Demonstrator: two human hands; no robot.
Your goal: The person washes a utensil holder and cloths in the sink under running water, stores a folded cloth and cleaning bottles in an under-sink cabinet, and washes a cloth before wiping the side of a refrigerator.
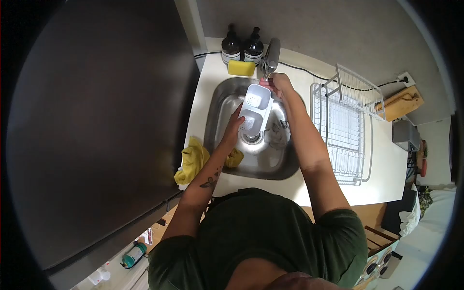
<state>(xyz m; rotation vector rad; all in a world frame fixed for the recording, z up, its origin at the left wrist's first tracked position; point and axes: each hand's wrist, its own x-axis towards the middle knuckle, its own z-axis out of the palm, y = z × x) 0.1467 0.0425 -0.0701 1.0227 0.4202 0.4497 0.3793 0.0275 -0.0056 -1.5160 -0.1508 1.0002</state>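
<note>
A white sink caddy (261, 112) with two rounded compartments and small drain holes is tilted over the steel sink (216, 113). My left hand (234, 126) grips its left side, thumb over the rim. Just beneath the spout of the faucet (272, 52) is my right hand (280, 84), beside the caddy's upper end. Its fingers point left and look loosely stretched; whether they touch the caddy is unclear. Below the caddy, the drain (252, 139) is partly covered. A yellow cloth (234, 158) lies at the sink's lower left, partly behind my left forearm.
Behind the sink stand two dark pump bottles (231, 47) and a yellow sponge (241, 68). Another yellow cloth (194, 159) hangs at the counter's left edge. To the right are a white wire dish rack (345, 140) and wooden boards (403, 104). A dark tall surface (101, 121) borders the left.
</note>
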